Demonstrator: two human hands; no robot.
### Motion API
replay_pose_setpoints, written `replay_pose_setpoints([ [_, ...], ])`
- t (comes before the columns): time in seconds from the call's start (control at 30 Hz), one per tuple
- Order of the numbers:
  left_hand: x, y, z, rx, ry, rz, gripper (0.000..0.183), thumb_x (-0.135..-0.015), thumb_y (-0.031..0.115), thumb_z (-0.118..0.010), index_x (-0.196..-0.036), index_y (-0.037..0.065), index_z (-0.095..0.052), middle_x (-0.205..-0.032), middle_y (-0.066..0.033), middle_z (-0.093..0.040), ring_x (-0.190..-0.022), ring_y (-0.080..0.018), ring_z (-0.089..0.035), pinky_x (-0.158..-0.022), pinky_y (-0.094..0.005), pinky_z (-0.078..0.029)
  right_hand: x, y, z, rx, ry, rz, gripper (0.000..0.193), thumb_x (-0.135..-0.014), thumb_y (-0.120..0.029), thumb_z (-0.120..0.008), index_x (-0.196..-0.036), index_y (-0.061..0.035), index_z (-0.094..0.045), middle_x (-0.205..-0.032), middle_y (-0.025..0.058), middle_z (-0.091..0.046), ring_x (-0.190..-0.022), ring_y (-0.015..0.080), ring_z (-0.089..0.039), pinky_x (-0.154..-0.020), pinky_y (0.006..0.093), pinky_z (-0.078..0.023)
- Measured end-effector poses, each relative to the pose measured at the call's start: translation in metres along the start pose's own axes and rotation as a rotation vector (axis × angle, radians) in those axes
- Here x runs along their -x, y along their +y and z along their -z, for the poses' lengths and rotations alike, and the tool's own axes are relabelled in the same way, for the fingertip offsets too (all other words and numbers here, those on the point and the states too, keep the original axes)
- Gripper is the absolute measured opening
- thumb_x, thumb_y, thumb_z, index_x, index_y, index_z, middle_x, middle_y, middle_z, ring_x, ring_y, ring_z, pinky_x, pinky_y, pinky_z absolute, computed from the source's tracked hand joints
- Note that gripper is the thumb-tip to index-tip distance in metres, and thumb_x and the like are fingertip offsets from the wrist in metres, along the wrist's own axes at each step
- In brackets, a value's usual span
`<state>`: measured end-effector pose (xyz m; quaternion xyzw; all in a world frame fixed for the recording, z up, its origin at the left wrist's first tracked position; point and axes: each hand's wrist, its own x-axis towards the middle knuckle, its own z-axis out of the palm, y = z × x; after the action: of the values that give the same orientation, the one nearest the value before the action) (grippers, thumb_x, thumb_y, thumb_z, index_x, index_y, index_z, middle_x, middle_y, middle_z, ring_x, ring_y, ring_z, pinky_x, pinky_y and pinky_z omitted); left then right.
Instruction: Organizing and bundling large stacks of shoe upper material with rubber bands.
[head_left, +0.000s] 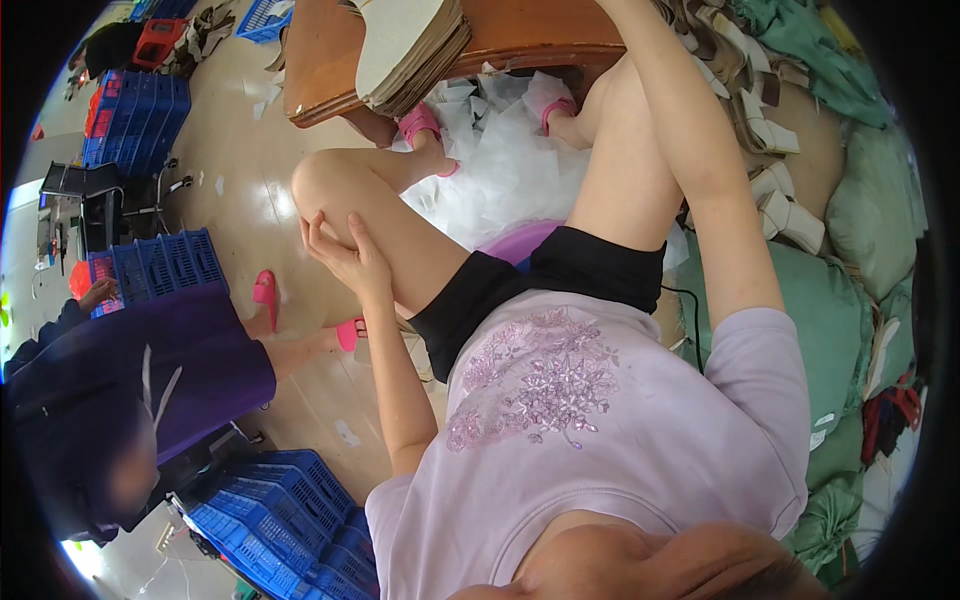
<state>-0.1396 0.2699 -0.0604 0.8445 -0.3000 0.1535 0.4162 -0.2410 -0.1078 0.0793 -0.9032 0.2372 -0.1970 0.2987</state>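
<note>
My left hand rests on my bent left leg just below the knee, its fingers and thumb apart and nothing in it. My right forearm reaches up past my right leg to the top edge of the head view, where the hand is cut off. A thick stack of pale, curved flat pieces lies on the brown wooden table in front of me, to the left of my right forearm.
White scraps heap under the table around my pink-slippered feet. Green sacks and pale cut pieces crowd the right. A person in dark clothes sits at left among blue crates.
</note>
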Motion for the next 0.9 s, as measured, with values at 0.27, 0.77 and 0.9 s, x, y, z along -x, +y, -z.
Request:
replay_pose_setpoints([
  [0.27, 0.002, 0.005, 0.001, 0.036, 0.019, 0.011, 0.047, -0.087, 0.027, -0.055, -0.119, -0.001, -0.037, -0.129, -0.0209, -0.031, -0.125, -0.0341, -0.027, -0.102, -0.0428, -0.024, 0.032, 0.003, -0.009, -0.151, 0.035, 0.137, 0.019, -0.082, -0.015, -0.059, -0.093, -0.0005, -0.065, -0.090, 0.0148, -0.065, -0.085, 0.0238, -0.062, -0.077, 0.0335, -0.047],
  [0.77, 0.016, -0.011, 0.015, 0.026, 0.062, 0.037, 0.048, -0.087, 0.029, -0.054, -0.119, -0.002, -0.038, -0.131, -0.0222, -0.031, -0.126, -0.0357, -0.026, -0.102, -0.0441, -0.023, 0.025, 0.038, -0.090, 0.135, -0.104, 0.182, 0.020, -0.080, -0.021, -0.055, -0.093, -0.0094, -0.064, -0.085, 0.0130, -0.065, -0.081, 0.0312, -0.062, -0.072, 0.0398, -0.049],
  [0.9, 0.014, -0.007, 0.008, 0.037, 0.037, 0.022, 0.048, -0.087, 0.027, -0.055, -0.121, -0.002, -0.038, -0.130, -0.0205, -0.033, -0.126, -0.0335, -0.027, -0.104, -0.0421, -0.022, 0.030, 0.048, -0.102, 0.383, -0.153, 0.093, 0.013, -0.075, -0.012, -0.056, -0.085, -0.0054, -0.063, -0.081, 0.0132, -0.064, -0.080, 0.0311, -0.062, -0.071, 0.0420, -0.049],
])
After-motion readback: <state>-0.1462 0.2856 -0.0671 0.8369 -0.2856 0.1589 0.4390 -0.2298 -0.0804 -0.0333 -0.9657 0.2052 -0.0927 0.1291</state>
